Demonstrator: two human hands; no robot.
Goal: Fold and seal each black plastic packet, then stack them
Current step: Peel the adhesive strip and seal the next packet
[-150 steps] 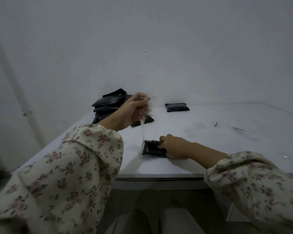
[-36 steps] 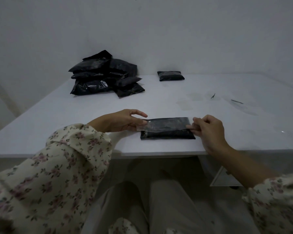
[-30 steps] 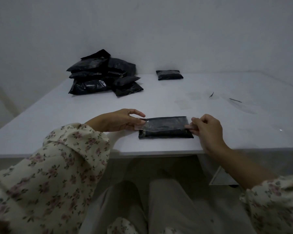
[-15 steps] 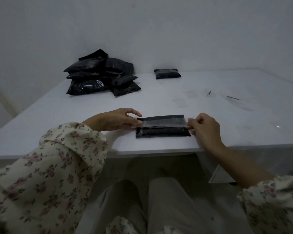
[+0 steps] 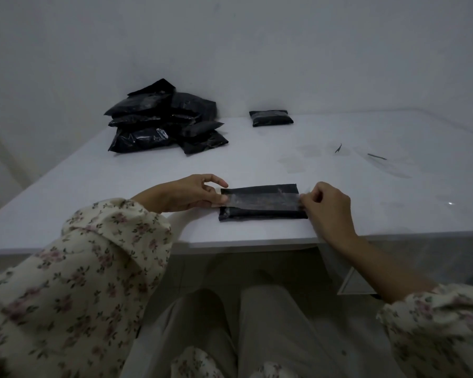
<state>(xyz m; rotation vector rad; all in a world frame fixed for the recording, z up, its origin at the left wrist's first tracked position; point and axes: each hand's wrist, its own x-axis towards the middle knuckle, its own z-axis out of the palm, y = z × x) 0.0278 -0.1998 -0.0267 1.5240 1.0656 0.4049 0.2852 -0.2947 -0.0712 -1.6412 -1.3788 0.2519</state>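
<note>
At frame centre, the left hand (image 5: 186, 193) and right hand (image 5: 328, 205) each pinch an end of clear tape (image 5: 261, 200) stretched across a folded black packet (image 5: 262, 213) on the worktop (image 5: 257, 159).

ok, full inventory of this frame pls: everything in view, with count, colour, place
packet in work: 1, black, near table edge, between the hands
tape strip: 1, clear, across that packet, a hand at each end
packet pile: several, exact count unclear, black, far left of table by the wall
lone packet: 1, black with a tape band, far centre, apart from the pile
scraps: 2, dark, thin, right part of table
table: 1, white
wall: grey-white, behind table
left hand: pinches the tape's left end
right hand: pinches the tape's right end
sleeves: 2, cream floral
legs: light trousers, below table edge
</note>
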